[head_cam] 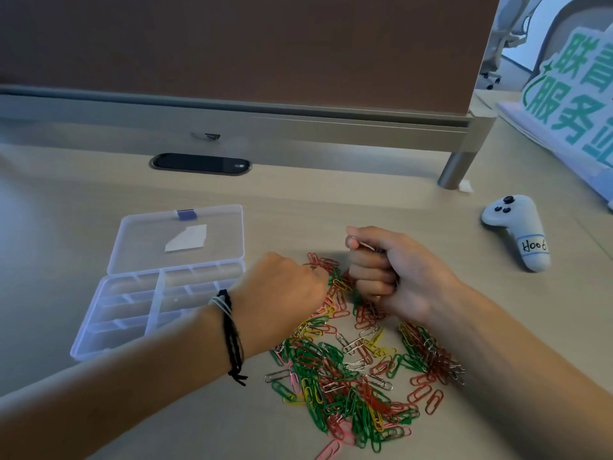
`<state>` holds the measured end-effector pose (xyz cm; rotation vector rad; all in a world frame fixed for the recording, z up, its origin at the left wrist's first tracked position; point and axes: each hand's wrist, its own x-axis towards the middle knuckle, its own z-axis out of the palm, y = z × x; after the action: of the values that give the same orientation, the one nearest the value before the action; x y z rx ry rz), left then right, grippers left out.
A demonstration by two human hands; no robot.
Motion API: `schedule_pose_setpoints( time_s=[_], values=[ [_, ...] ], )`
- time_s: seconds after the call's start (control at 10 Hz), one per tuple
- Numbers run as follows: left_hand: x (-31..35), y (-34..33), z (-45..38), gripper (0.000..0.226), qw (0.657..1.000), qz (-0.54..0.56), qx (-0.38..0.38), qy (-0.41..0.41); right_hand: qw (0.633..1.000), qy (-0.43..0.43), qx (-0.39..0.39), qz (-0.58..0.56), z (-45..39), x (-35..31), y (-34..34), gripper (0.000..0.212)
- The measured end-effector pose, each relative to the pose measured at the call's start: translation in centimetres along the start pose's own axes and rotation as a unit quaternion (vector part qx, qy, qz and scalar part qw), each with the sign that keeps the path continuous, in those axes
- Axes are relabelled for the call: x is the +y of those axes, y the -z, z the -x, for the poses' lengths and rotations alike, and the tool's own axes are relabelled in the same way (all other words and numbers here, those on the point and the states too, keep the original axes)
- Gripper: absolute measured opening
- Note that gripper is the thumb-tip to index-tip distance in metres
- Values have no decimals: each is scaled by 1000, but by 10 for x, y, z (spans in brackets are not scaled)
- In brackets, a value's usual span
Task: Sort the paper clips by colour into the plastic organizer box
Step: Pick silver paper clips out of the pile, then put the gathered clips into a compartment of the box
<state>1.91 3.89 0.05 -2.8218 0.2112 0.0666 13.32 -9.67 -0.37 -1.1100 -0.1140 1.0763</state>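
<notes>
A loose pile of paper clips (pixel 351 370) in green, red, yellow, pink and silver is spread over the desk in front of me. My right hand (pixel 388 273) is a fist above the pile's far edge and holds several silver clips; one sticks out by the thumb. My left hand (pixel 285 293) reaches into the pile's upper left part; its fingers are hidden behind the back of the hand. The clear plastic organizer box (pixel 99 343) lies open at the left, its lid (pixel 179 237) folded back, and its compartments look bare.
A white game controller (pixel 517 230) labelled "Hoo6" lies at the right. A sign with green characters (pixel 570 104) leans at the far right. A brown partition on a metal leg (pixel 456 167) closes off the back, with a dark cable slot (pixel 200 163) in front.
</notes>
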Motion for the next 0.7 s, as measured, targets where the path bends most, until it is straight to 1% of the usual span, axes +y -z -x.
schedule_pose_setpoints(
  time_s=[0.1, 0.2, 0.3, 0.4, 0.5, 0.6, 0.7],
  values=[
    [-16, -4, -3, 6, 980, 194, 14, 31, 998, 1, 1, -61, -2, -3, -1, 25],
    [-34, -8, -3, 22, 630, 767, -44, 113, 994, 10, -25, -110, -3, -7, -13, 27],
    [-32, -14, 5, 17, 185, 978, -64, 74, 991, 44, -54, -118, -8, -9, -47, 27],
    [-24, -19, 12, 21, 98, 986, 22, 133, 987, 80, -61, -122, -17, -9, -87, 28],
    [-30, -13, 15, 33, 59, 962, 110, 242, 986, 113, -57, -105, -27, -7, -120, 32],
    [-51, -11, 17, 23, -1, 943, 168, 287, 986, 141, -48, -73, -40, -1, -148, 34],
    [-70, -7, 22, 20, -98, 935, 218, 263, 982, 182, -39, -34, -54, 4, -170, 36]
  ],
)
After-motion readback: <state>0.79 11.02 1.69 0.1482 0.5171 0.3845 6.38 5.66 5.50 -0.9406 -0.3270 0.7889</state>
